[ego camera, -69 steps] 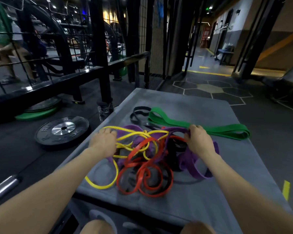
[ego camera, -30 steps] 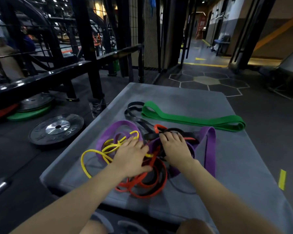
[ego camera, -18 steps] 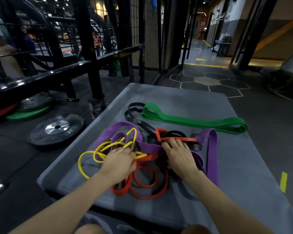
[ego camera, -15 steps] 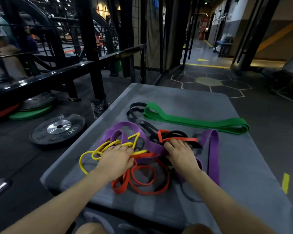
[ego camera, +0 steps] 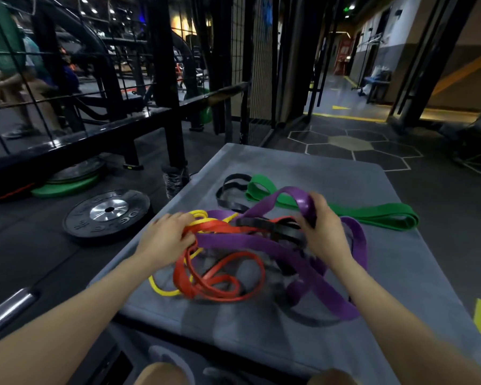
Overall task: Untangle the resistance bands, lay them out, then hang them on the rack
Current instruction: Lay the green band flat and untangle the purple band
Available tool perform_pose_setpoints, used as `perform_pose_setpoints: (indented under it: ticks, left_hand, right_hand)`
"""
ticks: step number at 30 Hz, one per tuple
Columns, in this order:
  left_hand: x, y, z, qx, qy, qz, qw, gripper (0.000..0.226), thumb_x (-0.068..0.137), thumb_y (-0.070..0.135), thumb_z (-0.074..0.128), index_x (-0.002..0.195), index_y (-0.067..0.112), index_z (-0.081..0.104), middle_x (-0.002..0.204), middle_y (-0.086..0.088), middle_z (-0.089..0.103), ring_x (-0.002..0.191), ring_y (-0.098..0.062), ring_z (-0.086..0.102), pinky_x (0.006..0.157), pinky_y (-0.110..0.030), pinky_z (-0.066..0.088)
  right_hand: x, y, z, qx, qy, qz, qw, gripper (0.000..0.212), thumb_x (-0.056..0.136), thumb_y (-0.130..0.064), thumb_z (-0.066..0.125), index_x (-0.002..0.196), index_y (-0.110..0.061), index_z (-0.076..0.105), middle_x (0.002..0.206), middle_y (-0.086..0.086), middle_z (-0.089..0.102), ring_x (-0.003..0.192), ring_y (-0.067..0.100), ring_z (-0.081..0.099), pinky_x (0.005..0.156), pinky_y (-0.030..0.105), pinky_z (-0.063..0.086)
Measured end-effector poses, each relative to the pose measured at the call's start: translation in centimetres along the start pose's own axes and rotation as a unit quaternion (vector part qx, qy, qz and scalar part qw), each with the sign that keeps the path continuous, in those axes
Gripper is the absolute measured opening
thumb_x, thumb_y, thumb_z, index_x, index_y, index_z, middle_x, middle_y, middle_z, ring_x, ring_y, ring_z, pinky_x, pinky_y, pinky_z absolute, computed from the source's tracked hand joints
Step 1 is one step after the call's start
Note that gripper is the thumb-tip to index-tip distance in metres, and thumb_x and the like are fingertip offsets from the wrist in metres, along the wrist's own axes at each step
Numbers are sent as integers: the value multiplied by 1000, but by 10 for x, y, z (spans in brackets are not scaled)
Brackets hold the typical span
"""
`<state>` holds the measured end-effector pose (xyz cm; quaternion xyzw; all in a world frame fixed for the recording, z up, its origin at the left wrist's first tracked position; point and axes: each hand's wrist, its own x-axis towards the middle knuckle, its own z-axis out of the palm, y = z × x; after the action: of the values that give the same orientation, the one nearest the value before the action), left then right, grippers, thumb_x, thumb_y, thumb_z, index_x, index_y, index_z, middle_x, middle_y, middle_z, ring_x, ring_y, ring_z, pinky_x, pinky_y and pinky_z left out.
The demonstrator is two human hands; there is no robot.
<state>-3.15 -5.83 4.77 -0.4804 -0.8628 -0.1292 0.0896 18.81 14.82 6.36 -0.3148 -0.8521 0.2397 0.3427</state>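
Resistance bands tangled mid-frame on a grey mat (ego camera: 331, 173), dark gym floor around. At left, one black weight plate (ego camera: 107, 212). Left hand (ego camera: 165, 237) curled round yellow band (ego camera: 197, 215) and red band (ego camera: 220, 226). Right hand (ego camera: 324, 232) gripping one purple band (ego camera: 261, 243). Beyond, one black band (ego camera: 228, 187); right of it one green band (ego camera: 372, 213) flat.

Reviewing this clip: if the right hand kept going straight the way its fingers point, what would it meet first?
Probably the green band lying flat just beyond the right hand, which grips a raised purple band loop. Depth is unclear, so it could pass above it.
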Motion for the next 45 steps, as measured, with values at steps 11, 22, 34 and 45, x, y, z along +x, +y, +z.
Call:
perform_pose_setpoints:
  ticks: [11, 22, 34, 45]
  left_hand:
    - [-13, 13, 17, 61, -41, 21, 997, 64, 68, 41, 17, 115, 25, 57, 116, 3, 62, 117, -20, 50, 107, -34, 26]
    - [12, 22, 29, -70, -104, 7, 992, 65, 76, 75, 17, 92, 26, 56, 103, 6, 49, 109, -17, 49, 92, -37, 42]
    - [24, -8, 41, -236, 30, -136, 962, 31, 80, 24, 70, 97, 18, 45, 102, -3, 44, 93, -30, 55, 82, -40, 47]
    - [54, 43, 22, -13, -28, -148, 988, 19, 90, 32, 50, 106, 24, 58, 118, -7, 59, 111, -31, 55, 86, -38, 44]
  right_hand:
    - [-21, 16, 7, -307, -262, 45, 914, 51, 74, -55, 65, 114, -23, 59, 122, 6, 60, 115, 27, 54, 89, 37, 46]
    - [47, -9, 96, -207, -243, 5, 948, 34, 90, -31, 56, 109, -3, 56, 117, 21, 58, 111, 36, 53, 87, 38, 44]
    - [61, -37, 61, 76, -30, -51, 995, 13, 86, -7, 62, 97, -9, 68, 86, -4, 49, 81, 12, 50, 67, 13, 30]
    - [41, -28, -48, 136, 186, -56, 972, 13, 85, -2, 61, 91, -12, 66, 79, -14, 43, 70, -14, 50, 66, 0, 33]
